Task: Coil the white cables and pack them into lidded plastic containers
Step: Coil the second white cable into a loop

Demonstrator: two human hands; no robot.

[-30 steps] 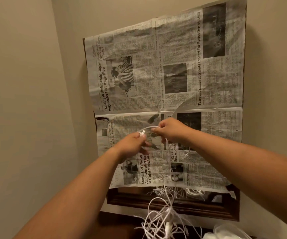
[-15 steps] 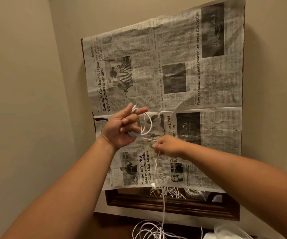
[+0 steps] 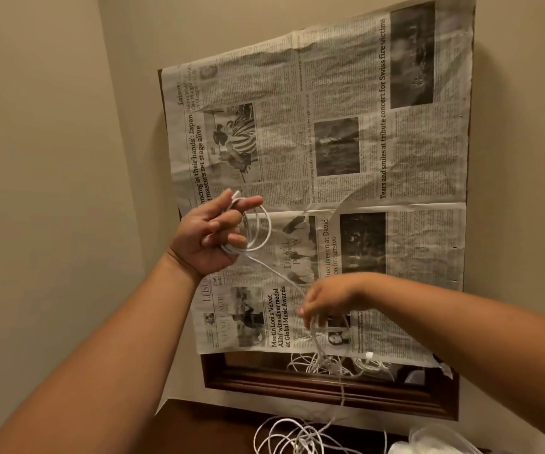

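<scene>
My left hand (image 3: 210,235) is raised in front of the newspaper and holds a small coil of white cable (image 3: 259,229) looped round its fingers, the plug end sticking up by the index finger. From the coil the cable runs down and right to my right hand (image 3: 328,298), which pinches the slack lower down. Below it the cable drops to a loose tangle of white cables (image 3: 292,435) on the dark surface at the bottom. A clear plastic container (image 3: 438,442) shows at the bottom right, partly cut off.
A newspaper sheet (image 3: 330,142) covers a dark wood-framed mirror (image 3: 330,389) on the beige wall; the mirror's uncovered strip reflects the cables. A dark wooden surface (image 3: 205,427) lies below. Walls close in on the left and right.
My left hand rose and turned palm-up with loops of cable wound round it. My right hand slid down and right along the cable, pulling slack off the pile.
</scene>
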